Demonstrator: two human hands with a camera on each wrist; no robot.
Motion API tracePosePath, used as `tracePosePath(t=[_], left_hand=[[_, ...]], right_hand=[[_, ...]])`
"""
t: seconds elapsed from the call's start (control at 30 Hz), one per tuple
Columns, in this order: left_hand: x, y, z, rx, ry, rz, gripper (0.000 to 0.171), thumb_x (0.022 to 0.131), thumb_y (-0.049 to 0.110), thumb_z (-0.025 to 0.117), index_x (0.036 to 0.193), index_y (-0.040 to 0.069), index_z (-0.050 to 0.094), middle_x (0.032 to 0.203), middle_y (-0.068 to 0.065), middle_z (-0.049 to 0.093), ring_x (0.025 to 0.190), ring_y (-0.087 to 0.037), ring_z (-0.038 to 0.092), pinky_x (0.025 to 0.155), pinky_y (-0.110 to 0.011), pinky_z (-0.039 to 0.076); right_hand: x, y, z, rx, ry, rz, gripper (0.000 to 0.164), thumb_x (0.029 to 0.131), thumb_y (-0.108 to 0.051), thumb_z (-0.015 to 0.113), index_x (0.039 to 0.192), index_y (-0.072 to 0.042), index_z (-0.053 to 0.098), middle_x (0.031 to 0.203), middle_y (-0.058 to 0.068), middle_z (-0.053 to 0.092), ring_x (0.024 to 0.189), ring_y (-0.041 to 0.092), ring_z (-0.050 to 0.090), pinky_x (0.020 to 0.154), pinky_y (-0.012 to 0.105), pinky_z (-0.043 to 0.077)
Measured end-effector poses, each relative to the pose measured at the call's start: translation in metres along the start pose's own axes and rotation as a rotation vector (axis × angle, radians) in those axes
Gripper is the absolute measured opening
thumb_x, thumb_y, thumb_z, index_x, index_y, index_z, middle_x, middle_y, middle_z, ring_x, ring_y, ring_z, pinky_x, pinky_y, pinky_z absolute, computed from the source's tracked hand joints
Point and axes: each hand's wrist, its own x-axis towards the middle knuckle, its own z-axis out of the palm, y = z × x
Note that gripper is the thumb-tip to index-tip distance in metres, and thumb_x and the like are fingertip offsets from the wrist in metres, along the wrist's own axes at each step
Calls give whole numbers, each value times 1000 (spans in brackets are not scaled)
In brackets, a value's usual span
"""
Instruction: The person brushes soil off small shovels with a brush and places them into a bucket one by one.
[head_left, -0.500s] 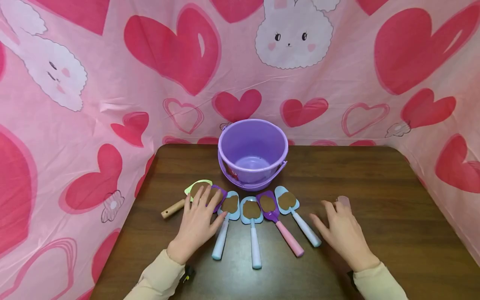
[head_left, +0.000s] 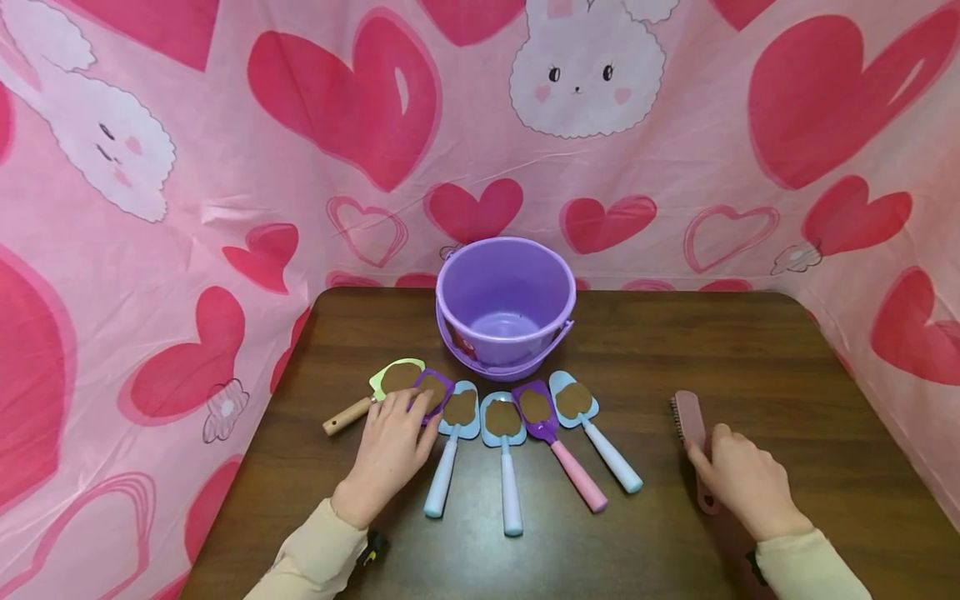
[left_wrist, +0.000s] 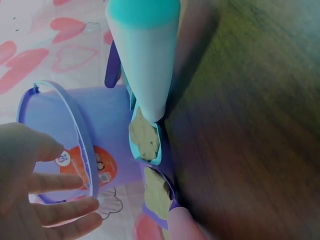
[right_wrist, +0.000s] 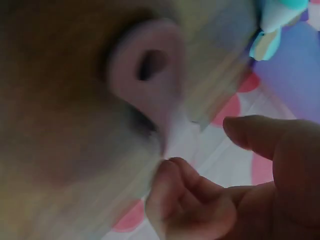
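My left hand (head_left: 392, 442), fingers relaxed, hovers over a purple shovel (head_left: 444, 387) whose handle it hides. Beside that lies a green shovel (head_left: 378, 382) with a wooden handle. In the left wrist view the left hand (left_wrist: 55, 195) holds nothing. To its right lie three light-blue shovels (head_left: 512, 492) and a purple one with a pink handle (head_left: 579, 477). Brown clay-like lumps (head_left: 501, 418) fill the blades. My right hand (head_left: 750, 483) is at the handle of a pink brush (head_left: 692, 417) lying on the table; its fingers bend beside the handle (right_wrist: 170, 90), thumb apart.
A purple bucket (head_left: 506, 354) with its handle down stands behind the shovels, near the back edge of the dark wooden table (head_left: 675, 333). A pink cloth (head_left: 480, 150) with hearts and rabbits hangs behind and at both sides.
My right hand has moved right and toward me, to the brush's handle, uncovering the brush. The left hand has dropped slightly back, its fingers bending more. The shovels and bucket have stayed put.
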Motion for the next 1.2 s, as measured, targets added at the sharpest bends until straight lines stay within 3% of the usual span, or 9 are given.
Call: tracePosePath(t=[0.17, 0.37, 0.63, 0.77, 1.0, 1.2], left_hand=[[0, 0, 1, 8, 1, 5, 36, 85, 30, 65, 114, 10, 63, 104, -10, 61, 98, -29, 53, 78, -45, 38], [-1, 1, 1, 7, -16, -2, 35, 85, 32, 64, 113, 9, 63, 104, -10, 60, 98, -30, 53, 80, -47, 38], [0, 0, -2, 9, -50, -32, 36, 86, 31, 63, 115, 10, 63, 107, -11, 61, 103, -30, 52, 84, -49, 38], [-2, 0, -1, 16, -57, -31, 34, 88, 30, 61, 115, 10, 63, 108, -12, 61, 104, -31, 52, 83, -47, 39], [-4, 1, -1, 23, -62, -33, 32, 90, 28, 57, 116, 10, 61, 107, -11, 60, 104, -31, 52, 84, -48, 39], [-3, 1, -2, 30, -64, -36, 38, 90, 29, 57, 123, 11, 57, 108, -12, 60, 103, -31, 52, 84, -48, 39]], right_hand=[[0, 9, 7, -3, -124, 29, 49, 92, -48, 49, 74, -2, 45, 59, 6, 47, 49, 23, 46, 43, 39, 36], [5, 13, 15, 27, -140, 8, 43, 92, -39, 53, 80, 1, 46, 61, 8, 50, 49, 22, 47, 43, 38, 37], [9, 13, 20, 61, -108, -18, 30, 93, -23, 49, 79, 3, 43, 58, 9, 48, 47, 23, 45, 43, 38, 35], [9, 12, 21, 77, -79, -15, 30, 93, -22, 43, 76, 3, 39, 56, 11, 46, 45, 25, 44, 42, 40, 35], [6, 12, 18, 87, -102, 41, 33, 96, -26, 34, 83, 4, 33, 55, 13, 45, 45, 26, 44, 42, 41, 35], [0, 3, 17, 90, -2, 5, 31, 95, -26, 41, 85, 2, 33, 52, 11, 45, 42, 26, 44, 38, 40, 34]])
